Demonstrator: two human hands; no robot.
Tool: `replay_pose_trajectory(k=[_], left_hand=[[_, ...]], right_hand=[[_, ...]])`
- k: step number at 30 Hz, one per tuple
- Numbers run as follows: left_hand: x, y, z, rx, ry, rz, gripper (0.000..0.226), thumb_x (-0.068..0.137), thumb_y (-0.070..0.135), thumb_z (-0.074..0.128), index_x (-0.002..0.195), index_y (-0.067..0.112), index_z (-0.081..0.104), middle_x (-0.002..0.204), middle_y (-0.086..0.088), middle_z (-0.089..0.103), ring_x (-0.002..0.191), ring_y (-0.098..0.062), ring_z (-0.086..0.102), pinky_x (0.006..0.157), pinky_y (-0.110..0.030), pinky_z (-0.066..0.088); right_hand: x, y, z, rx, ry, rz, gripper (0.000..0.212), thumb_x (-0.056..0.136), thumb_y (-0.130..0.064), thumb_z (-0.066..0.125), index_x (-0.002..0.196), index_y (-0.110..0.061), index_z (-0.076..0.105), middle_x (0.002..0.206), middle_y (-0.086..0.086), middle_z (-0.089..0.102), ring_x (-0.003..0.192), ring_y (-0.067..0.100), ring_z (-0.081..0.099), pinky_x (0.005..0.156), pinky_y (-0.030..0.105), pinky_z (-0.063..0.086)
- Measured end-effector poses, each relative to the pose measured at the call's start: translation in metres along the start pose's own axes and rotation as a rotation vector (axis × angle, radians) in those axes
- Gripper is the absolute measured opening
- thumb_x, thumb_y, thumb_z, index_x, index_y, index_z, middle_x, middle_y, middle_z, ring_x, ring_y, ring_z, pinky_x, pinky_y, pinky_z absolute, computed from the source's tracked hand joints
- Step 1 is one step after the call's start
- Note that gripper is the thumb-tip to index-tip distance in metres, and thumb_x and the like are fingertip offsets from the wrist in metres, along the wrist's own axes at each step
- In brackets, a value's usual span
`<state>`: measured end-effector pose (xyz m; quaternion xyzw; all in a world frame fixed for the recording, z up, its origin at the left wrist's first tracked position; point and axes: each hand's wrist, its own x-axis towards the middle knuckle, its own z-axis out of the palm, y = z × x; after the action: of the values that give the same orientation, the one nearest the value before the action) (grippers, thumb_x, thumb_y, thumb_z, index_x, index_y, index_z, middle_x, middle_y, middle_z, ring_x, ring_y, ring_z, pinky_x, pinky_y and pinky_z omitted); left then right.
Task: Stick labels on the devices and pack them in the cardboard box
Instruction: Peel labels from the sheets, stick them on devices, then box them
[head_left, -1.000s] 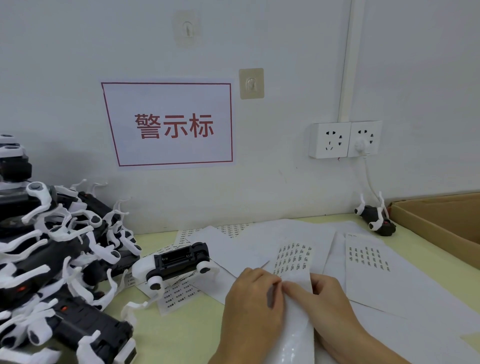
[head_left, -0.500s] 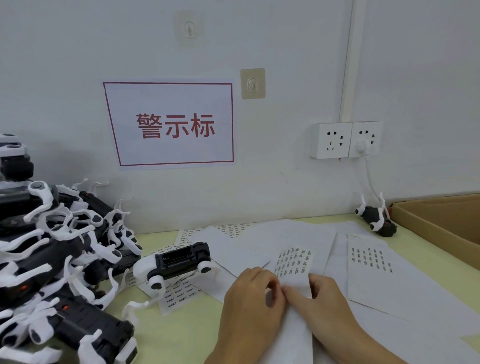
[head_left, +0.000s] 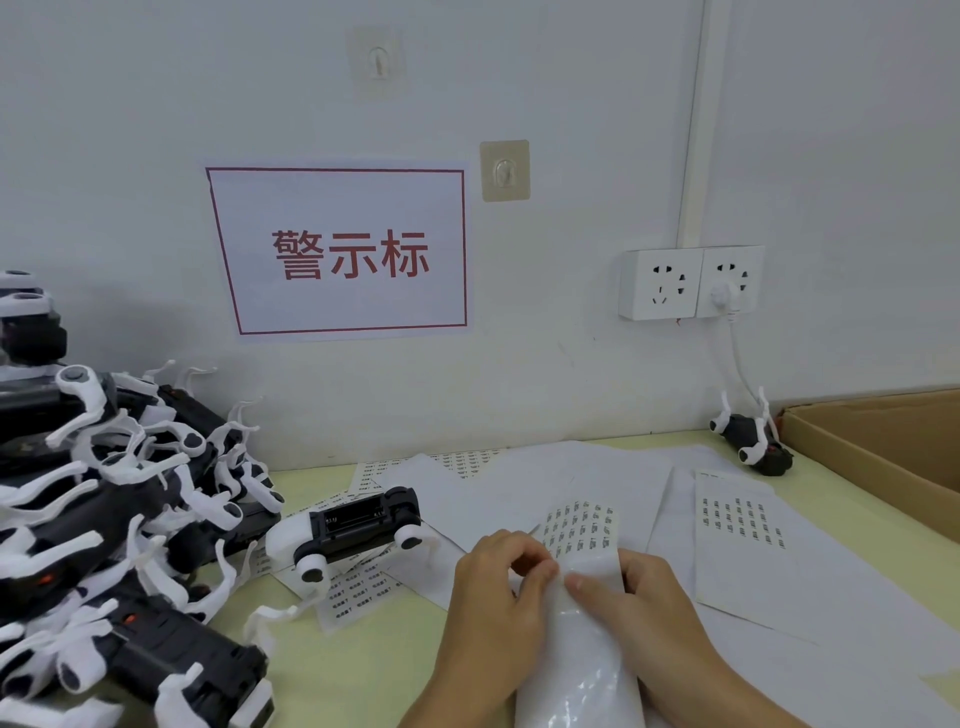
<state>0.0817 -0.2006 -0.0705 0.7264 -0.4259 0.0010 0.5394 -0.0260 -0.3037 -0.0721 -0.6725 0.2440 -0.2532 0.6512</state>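
The person is showing a bare left hand (head_left: 493, 608) and bare right hand (head_left: 649, 618), wearing no gloves, rings or sleeves on the visible forearms.

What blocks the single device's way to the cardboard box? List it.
Nothing upright. Between the device and the cardboard box lie flat label sheets and both hands, holding one strip.

We are seeing a glossy, smooth label strip (head_left: 582, 654), shining like plastic film. The sheets (head_left: 748, 551) are looking like matt white paper. The devices (head_left: 358, 527) are showing black and white plastic, mostly matt. The box (head_left: 883, 457) is looking like plain brown cardboard. The table (head_left: 363, 675) is appearing smooth and matt, and the wall (head_left: 571, 104) is appearing matt.
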Motion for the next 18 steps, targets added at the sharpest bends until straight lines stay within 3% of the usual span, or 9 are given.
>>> replay_pose_trajectory(k=[3, 9, 14, 18], left_hand=[[-0.0006, 0.0003, 0.0007, 0.009, 0.011, 0.015, 0.014, 0.09, 0.012, 0.068, 0.079, 0.021, 0.066, 0.08, 0.012, 0.063, 0.084, -0.009, 0.058, 0.07, -0.017, 0.041], [-0.0053, 0.002, 0.0013, 0.214, -0.015, 0.205, 0.013, 0.097, 0.029, 0.053, 0.091, 0.022, 0.064, 0.09, 0.016, 0.058, 0.094, -0.004, 0.048, 0.086, -0.023, 0.041], [-0.0037, 0.0041, 0.0005, 0.204, 0.012, 0.161, 0.012, 0.1, 0.022, 0.056, 0.093, 0.02, 0.065, 0.091, 0.015, 0.059, 0.095, -0.005, 0.049, 0.086, -0.028, 0.044], [-0.0028, 0.0056, -0.0007, 0.204, 0.017, 0.14, 0.011, 0.1, 0.021, 0.057, 0.094, 0.019, 0.066, 0.091, 0.017, 0.058, 0.096, -0.005, 0.048, 0.086, -0.024, 0.041]], right_hand=[[0.0006, -0.0011, -0.0002, -0.023, 0.002, -0.007, 0.024, 0.093, -0.007, 0.062, 0.095, -0.023, 0.079, 0.094, 0.007, 0.078, 0.091, 0.026, 0.075, 0.092, 0.055, 0.055], [0.0012, -0.001, -0.0011, -0.027, 0.015, 0.008, 0.017, 0.092, -0.01, 0.064, 0.092, -0.017, 0.079, 0.09, 0.012, 0.077, 0.09, 0.032, 0.074, 0.092, 0.059, 0.054], [0.0008, -0.0029, 0.0001, -0.016, 0.013, 0.028, 0.021, 0.093, -0.007, 0.063, 0.093, -0.02, 0.079, 0.091, 0.011, 0.078, 0.09, 0.031, 0.074, 0.092, 0.057, 0.054], [0.0, -0.0043, 0.0001, -0.011, -0.003, 0.038, 0.024, 0.093, -0.006, 0.062, 0.096, -0.022, 0.079, 0.095, 0.009, 0.078, 0.093, 0.029, 0.074, 0.094, 0.056, 0.054]])
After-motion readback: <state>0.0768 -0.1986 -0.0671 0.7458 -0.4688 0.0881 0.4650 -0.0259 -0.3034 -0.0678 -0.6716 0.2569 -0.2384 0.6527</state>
